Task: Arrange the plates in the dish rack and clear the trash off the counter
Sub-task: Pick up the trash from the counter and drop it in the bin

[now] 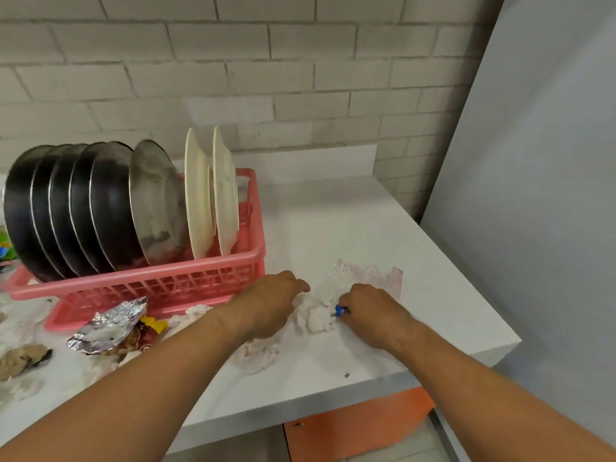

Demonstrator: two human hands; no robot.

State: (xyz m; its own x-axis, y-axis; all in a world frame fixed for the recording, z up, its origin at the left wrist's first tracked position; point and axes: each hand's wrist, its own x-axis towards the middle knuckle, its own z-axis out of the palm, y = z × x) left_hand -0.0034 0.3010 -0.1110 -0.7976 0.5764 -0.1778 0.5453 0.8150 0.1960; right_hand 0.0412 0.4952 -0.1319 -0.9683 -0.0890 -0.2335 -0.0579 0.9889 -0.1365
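A pink dish rack (156, 278) stands on the white counter (333, 228) and holds several dark steel plates (76, 208) and two cream plates (213, 191) upright. In front of it lies trash: crumpled foil (110, 325), a red-yellow wrapper (150, 328), white tissues (316, 315) and a clear plastic bag (366, 275). My left hand (266, 305) reaches over the tissues with fingers curled downward; what it holds is hidden. My right hand (370, 311) pinches a small blue piece (340, 310) beside the tissue wad.
More crumpled tissues (256, 355) and brownish paper (20, 358) lie along the counter's left front. The counter's right edge drops off near a grey wall (533, 195). Orange cabinet fronts (360, 425) sit below. A brick wall backs the counter.
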